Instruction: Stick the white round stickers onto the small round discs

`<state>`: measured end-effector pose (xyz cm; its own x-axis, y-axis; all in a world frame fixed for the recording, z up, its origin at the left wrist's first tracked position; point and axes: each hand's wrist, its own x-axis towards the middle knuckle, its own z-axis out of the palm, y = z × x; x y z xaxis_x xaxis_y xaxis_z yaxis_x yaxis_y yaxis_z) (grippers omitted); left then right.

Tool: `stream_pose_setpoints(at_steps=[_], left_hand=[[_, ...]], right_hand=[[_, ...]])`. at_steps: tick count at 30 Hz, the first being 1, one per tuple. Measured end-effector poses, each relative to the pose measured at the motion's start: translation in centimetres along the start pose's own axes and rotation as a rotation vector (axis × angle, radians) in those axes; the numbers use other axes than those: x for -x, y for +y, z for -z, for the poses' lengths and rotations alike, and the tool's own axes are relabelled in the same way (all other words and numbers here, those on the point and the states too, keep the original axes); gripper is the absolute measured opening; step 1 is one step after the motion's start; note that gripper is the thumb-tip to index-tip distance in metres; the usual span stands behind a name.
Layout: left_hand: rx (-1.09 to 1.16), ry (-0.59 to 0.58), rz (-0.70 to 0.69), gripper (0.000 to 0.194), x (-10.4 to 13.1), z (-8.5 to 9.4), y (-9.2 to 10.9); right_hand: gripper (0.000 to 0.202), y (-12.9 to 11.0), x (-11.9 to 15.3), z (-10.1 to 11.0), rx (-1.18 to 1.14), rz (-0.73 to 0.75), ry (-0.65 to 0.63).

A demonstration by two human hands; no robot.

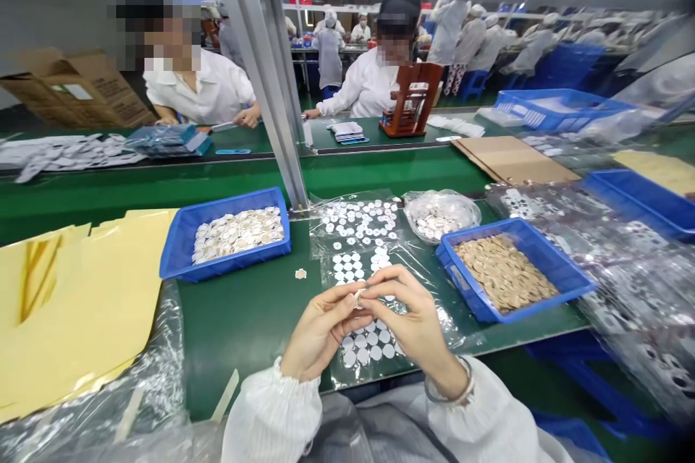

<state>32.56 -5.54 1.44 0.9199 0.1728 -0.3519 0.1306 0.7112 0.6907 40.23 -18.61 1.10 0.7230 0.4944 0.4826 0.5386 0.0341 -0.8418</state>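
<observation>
Between the fingertips of both hands is a small round white disc (pixel 358 298), mostly covered by the fingers. My left hand (pixel 324 329) pinches it from the left, thumb and forefinger closed on its edge. From the other side my right hand (pixel 408 315) holds the same disc with its fingertips. Beneath the hands, white discs (pixel 376 353) lie in rows on a clear plastic sheet (pixel 420 282). Farther back, smaller white discs (pixel 361 221) are scattered on the plastic. A single tan piece (pixel 300 274) lies on the green table left of the hands.
A blue tray (pixel 172 249) of whitish discs stands at left, another blue tray (pixel 459 288) of tan discs at right. A plastic bag (pixel 467 210) of discs sits behind. Yellow sheets (pixel 108 289) cover the left side. A metal post (pixel 276 108) rises ahead; two co-workers sit beyond.
</observation>
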Motion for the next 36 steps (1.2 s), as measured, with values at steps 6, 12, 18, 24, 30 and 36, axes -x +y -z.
stream_pose_setpoints(at_steps=[6,12,18,24,30,36], left_hand=[[-0.008,-0.050,-0.027,0.024,0.5,-0.2,0.3],[-0.033,-0.040,-0.041,0.023,0.8,-0.4,0.4],[-0.061,-0.035,-0.049,0.022,1.2,-0.6,0.5],[-0.048,-0.034,-0.057,0.021,1.2,-0.9,0.3],[-0.082,-0.064,-0.064,0.018,1.3,-0.9,0.4],[-0.167,-0.037,-0.066,0.020,1.6,-1.0,0.8]], right_hand=[[0.007,-0.4,0.1,0.3,0.021,0.050,-0.004],[0.008,-0.7,0.1,0.3,0.045,0.084,0.011],[0.007,-1.2,0.0,0.7,0.094,0.127,-0.061],[0.011,-1.1,0.2,1.1,0.210,0.248,-0.064],[0.013,-1.1,0.2,1.5,0.234,0.270,-0.052],[0.005,-1.1,-0.7,2.2,0.189,0.207,-0.162]])
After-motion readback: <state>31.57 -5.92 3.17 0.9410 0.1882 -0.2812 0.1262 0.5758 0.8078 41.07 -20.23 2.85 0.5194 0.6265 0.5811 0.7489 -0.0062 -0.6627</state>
